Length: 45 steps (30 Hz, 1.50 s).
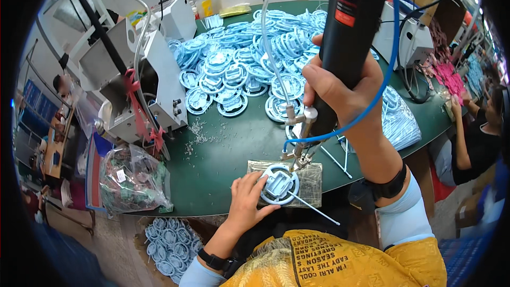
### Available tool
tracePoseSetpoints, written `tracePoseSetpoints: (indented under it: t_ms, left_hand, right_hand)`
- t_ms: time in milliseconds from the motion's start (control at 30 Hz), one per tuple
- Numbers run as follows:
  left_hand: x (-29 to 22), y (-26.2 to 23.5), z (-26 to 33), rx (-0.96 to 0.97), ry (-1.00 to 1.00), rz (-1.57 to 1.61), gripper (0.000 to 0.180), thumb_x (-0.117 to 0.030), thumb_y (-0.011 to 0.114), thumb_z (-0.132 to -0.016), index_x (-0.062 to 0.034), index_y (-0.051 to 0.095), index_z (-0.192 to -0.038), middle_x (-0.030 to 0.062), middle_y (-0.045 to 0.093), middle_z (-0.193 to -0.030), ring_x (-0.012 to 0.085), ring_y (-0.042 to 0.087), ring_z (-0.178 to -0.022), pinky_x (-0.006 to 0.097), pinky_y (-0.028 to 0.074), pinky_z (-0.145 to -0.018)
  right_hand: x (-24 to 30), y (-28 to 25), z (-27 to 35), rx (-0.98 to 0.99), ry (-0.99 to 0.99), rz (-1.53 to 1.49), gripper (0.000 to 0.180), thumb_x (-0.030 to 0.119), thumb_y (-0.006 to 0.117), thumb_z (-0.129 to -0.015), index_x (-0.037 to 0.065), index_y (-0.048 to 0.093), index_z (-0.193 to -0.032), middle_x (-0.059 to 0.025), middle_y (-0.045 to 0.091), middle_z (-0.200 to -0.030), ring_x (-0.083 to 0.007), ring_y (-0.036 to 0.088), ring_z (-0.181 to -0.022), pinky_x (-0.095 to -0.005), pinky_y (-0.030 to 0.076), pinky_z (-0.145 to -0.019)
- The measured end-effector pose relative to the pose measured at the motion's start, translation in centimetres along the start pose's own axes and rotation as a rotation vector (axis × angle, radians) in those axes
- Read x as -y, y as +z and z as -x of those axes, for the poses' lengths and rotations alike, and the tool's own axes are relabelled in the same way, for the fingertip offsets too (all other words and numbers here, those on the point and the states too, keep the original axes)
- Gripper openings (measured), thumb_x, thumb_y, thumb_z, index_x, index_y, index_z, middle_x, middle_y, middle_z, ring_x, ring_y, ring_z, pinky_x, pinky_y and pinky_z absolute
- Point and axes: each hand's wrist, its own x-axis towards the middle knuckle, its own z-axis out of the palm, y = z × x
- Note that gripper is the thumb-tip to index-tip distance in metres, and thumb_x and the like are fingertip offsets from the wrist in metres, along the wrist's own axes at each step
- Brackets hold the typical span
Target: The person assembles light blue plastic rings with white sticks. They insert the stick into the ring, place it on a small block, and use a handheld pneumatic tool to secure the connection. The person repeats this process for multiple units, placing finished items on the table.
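My right hand (345,87) is wrapped round a thick black electric screwdriver (350,26), held upright over the bench. Its metal nose comes down at the upper right of a light-blue round plastic part (279,183); whether the tip touches cannot be made out. The part lies on a flat, tape-covered block (312,178) near the bench's front edge. Against its left rim rest the fingers of my left hand (245,202), holding it on the block, thumb toward its lower side. From the part a thin white stick (319,213) juts out past the bench edge.
A large heap of similar blue parts (234,69) covers the back of the green bench (212,175). Loose screws (196,133) lie scattered left of the middle. A grey metal machine (164,85) and a plastic bag (135,180) stand left. A blue hose (390,58) loops past my right arm.
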Motion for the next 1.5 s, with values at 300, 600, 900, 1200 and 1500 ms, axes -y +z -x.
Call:
tracePoseSetpoints:
  t_ms: [300,600,900,1200,1500]
  left_hand:
    - [0.0,1.6,-0.9,0.056,-0.029,-0.003,0.094,-0.034,0.09,-0.056,-0.0033,0.048,-0.134,0.0126,0.05,-0.131,0.031,0.045,-0.126,0.053,0.029,-0.102]
    - [0.1,1.5,-1.3,0.092,-0.04,-0.038,0.094,-0.035,0.091,-0.055,-0.0042,0.05,-0.133,0.0103,0.052,-0.13,0.0299,0.046,-0.126,0.057,0.028,-0.103]
    - [-0.1,1.2,-1.7,0.107,-0.044,-0.049,0.092,-0.034,0.091,-0.054,-0.0041,0.051,-0.131,0.0094,0.053,-0.128,0.0284,0.047,-0.124,0.056,0.03,-0.101]
    - [-0.1,1.1,-1.5,0.119,-0.048,-0.015,0.089,-0.036,0.088,-0.058,-0.003,0.051,-0.132,0.01,0.054,-0.128,0.0277,0.047,-0.124,0.055,0.03,-0.1]
    - [0.3,1.5,-1.2,0.052,-0.031,0.02,0.091,-0.032,0.09,-0.055,-0.0032,0.051,-0.132,0.0105,0.053,-0.128,0.028,0.047,-0.125,0.053,0.03,-0.101]
  right_hand:
    - [-3.0,2.5,1.3,0.03,0.015,-0.024,0.036,-0.001,0.064,-0.083,-0.006,0.052,-0.116,-0.0075,0.059,-0.074,-0.0146,0.061,-0.06,-0.0263,0.05,-0.057]
    - [-4.3,2.8,1.3,0.022,0.022,0.043,0.036,-0.003,0.063,-0.083,-0.005,0.051,-0.117,-0.0073,0.059,-0.074,-0.0141,0.062,-0.06,-0.0264,0.05,-0.057]
    - [-5.0,2.5,1.1,0.036,0.002,0.097,0.034,-0.002,0.063,-0.083,-0.005,0.05,-0.115,-0.0076,0.059,-0.074,-0.0139,0.062,-0.06,-0.0261,0.05,-0.056]
    - [-5.4,2.7,2.6,0.028,-0.006,0.087,0.031,-0.005,0.059,-0.079,-0.004,0.05,-0.109,-0.0075,0.058,-0.072,-0.0122,0.06,-0.058,-0.0271,0.052,-0.055]
    - [-6.2,2.6,1.4,0.094,0.028,0.09,0.043,-0.002,0.064,-0.081,-0.003,0.049,-0.122,-0.0047,0.059,-0.077,-0.011,0.061,-0.063,-0.0253,0.05,-0.06]
